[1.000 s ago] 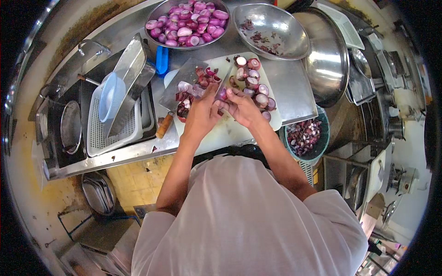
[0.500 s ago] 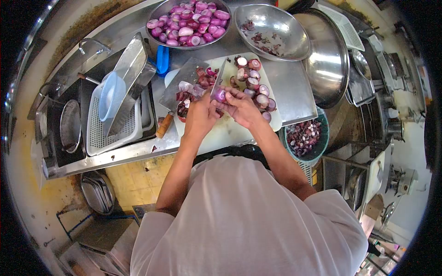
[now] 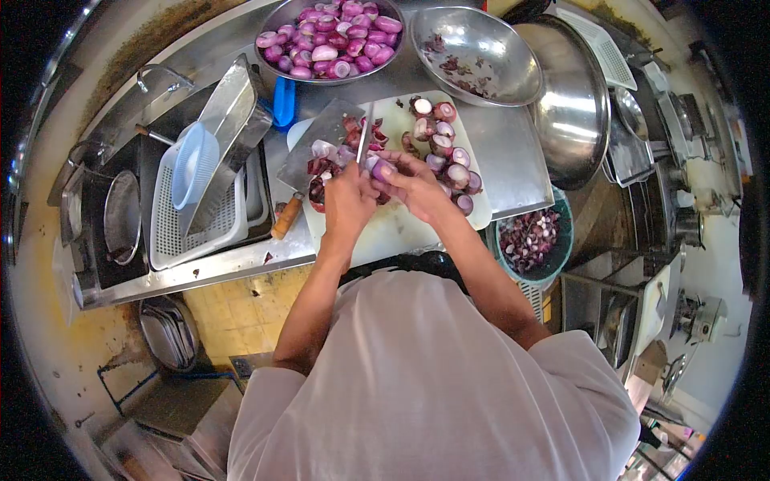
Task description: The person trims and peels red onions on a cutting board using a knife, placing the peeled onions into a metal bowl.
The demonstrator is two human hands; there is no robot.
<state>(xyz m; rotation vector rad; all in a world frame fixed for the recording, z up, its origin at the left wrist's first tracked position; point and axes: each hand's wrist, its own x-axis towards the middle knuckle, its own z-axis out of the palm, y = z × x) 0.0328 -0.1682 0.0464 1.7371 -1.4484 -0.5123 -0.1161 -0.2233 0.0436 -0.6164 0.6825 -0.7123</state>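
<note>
Over the white cutting board (image 3: 401, 228), my left hand (image 3: 349, 196) is closed round a knife (image 3: 366, 136) whose blade points away from me. My right hand (image 3: 417, 188) holds a purple onion (image 3: 379, 170) against the blade side, its fingers wrapped round it. Onion skins and a cleaver (image 3: 301, 148) with a wooden handle lie left of my hands. Several trimmed onions (image 3: 457, 175) sit along the board's right side.
A bowl of peeled onions (image 3: 396, 64) stands at the back, beside a metal bowl (image 3: 533, 88) with skin scraps. A blue-handled tool (image 3: 284, 103) lies behind the board. White and blue baskets (image 3: 164, 248) stand left; a green bin (image 3: 568, 248) of scraps is right.
The knife blade has swung to the left and stands more upright. The onion between my hands has turned, and my right hand's fingers have shifted round it.
</note>
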